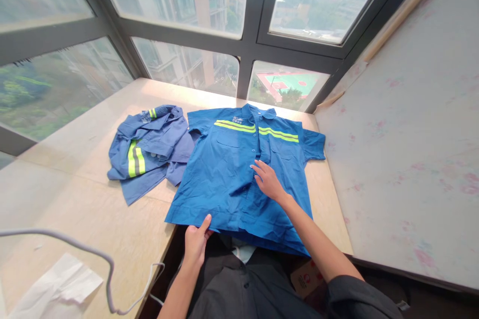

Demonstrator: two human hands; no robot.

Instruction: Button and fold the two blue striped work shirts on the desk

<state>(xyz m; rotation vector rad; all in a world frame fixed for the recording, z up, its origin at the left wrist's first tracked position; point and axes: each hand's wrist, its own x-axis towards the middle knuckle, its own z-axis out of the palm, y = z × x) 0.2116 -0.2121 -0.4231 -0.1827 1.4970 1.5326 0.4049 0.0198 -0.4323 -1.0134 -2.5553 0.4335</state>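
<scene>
A blue short-sleeved work shirt with yellow-green reflective stripes lies spread front side up, its collar toward the window and its hem hanging over the near edge. My left hand pinches the hem at the lower left, thumb on top and fingers underneath. On the button placket around mid-shirt rests my right hand, fingers stretched out and lying on the cloth. Several buttons show along the placket. Left of this shirt, a second blue garment with the same kind of stripes lies crumpled in a heap.
The pale windowsill top carries both garments. At the lower left are a grey cable and a crumpled white paper. Dark window frames stand behind; a flowered wall bounds the right. A cardboard box sits below the edge.
</scene>
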